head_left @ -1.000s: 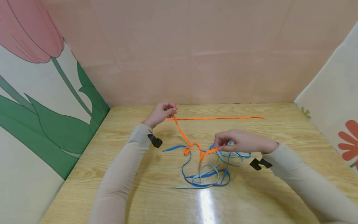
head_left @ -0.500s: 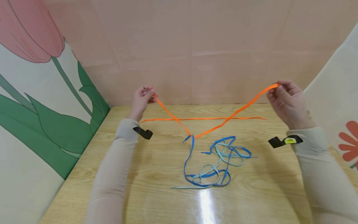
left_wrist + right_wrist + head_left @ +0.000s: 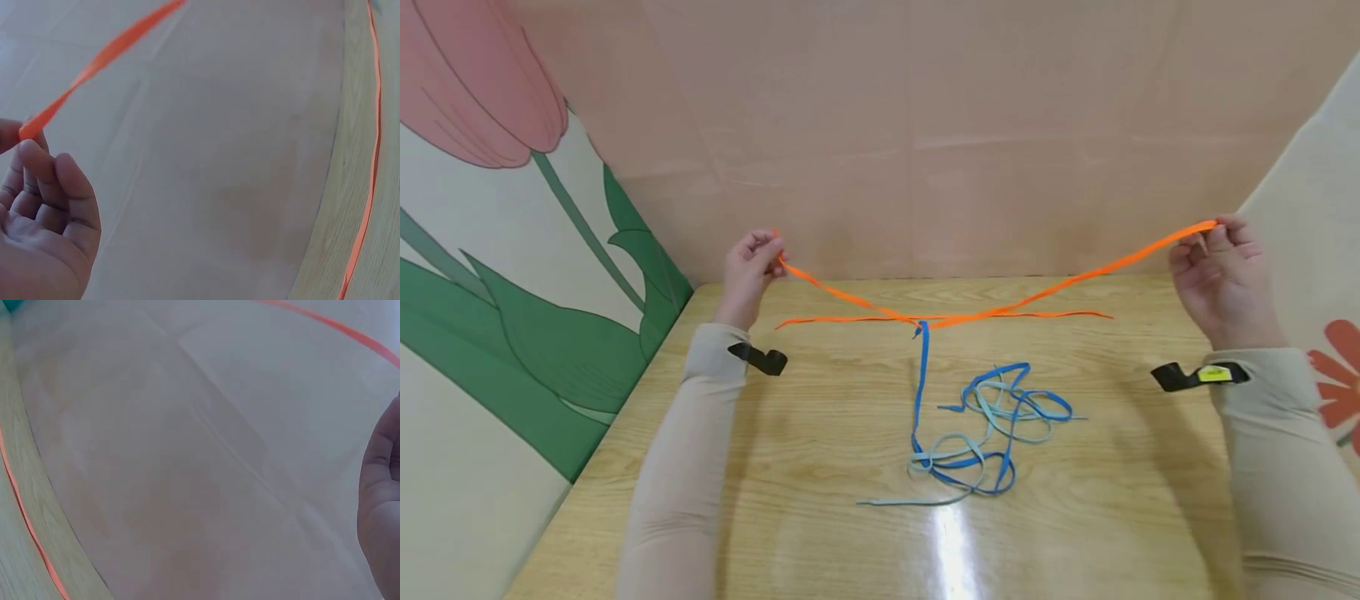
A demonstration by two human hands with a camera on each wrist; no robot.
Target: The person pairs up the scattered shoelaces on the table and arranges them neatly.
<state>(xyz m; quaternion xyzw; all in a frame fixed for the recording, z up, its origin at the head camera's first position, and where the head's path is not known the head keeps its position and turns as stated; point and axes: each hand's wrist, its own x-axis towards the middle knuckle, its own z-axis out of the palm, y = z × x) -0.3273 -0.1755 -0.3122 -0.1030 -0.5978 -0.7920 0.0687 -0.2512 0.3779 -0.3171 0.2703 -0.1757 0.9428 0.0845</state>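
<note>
An orange shoelace (image 3: pixel 1105 271) hangs in a shallow V between my two raised hands. My left hand (image 3: pixel 752 271) pinches one end between thumb and fingers; the left wrist view shows the flat orange lace rising from those fingertips. At the far right my right hand (image 3: pixel 1225 271) pinches the other end; its fingertips lie outside the right wrist view. From the low middle of the V hangs a blue shoelace (image 3: pixel 922 375), its tip beside the orange lace. Whether the two are knotted or just looped is too small to tell. The blue lace runs down into a tangle on the table.
A second orange shoelace (image 3: pixel 1060 314) lies straight across the back of the wooden table (image 3: pixel 820 533). Pale green laces (image 3: pixel 917 502) lie tangled with the blue one near the middle. A pinkish wall covering (image 3: pixel 910 167) stands behind the table.
Both hands have moved apart, the right one far up and to the right, drawing the orange lace out of the pile. The blue lace's upper part has been lifted off the table with it.
</note>
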